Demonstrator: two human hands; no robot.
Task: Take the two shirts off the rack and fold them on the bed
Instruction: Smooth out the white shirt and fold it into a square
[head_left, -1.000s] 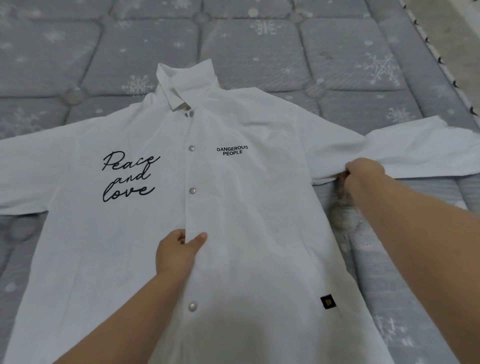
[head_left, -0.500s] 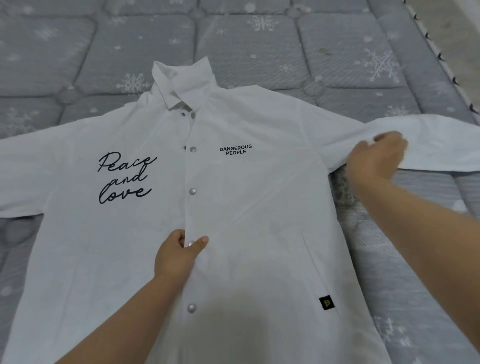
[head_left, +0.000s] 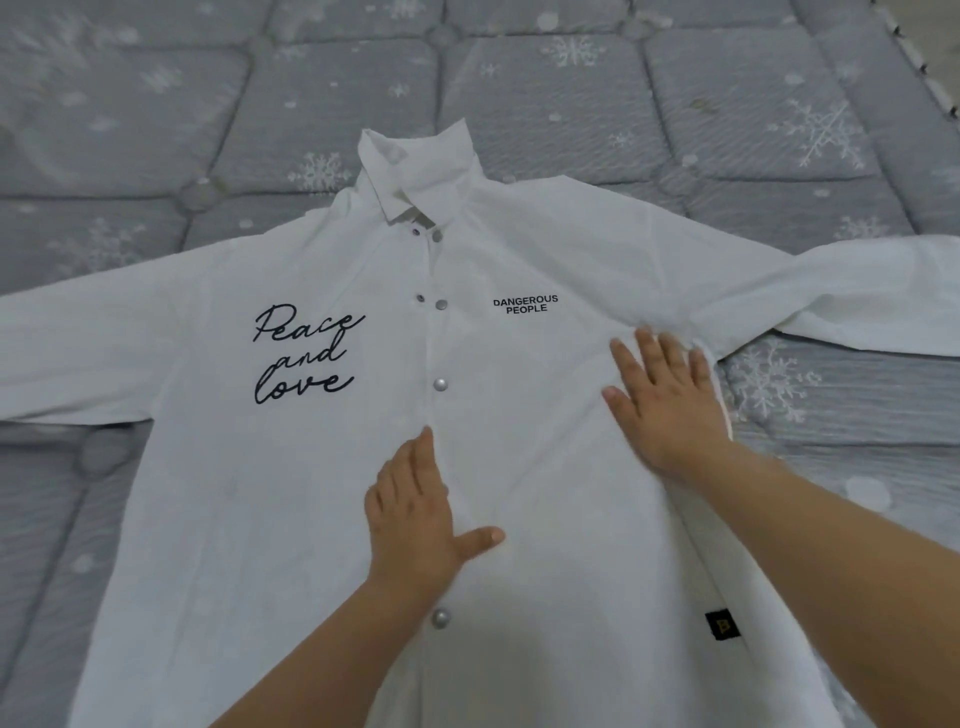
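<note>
The white shirt (head_left: 519, 467) lies face up and spread on the bed (head_left: 156, 130), collar away from the person, both sleeves out to the sides. A second ago the left hand (head_left: 415, 525) was pinching the button placket and the right hand (head_left: 667, 400) was gripping the fabric at the right armpit, then the sleeve; both grips are now released. Each hand lies flat, fingers straight, palm pressed on the cloth: the left on the placket between two snaps, the right on the chest panel just below the sleeve seam. Judgement: positioning is finished and smoothing is in progress; no fold is yet made. The second shirt is not in view.
</note>
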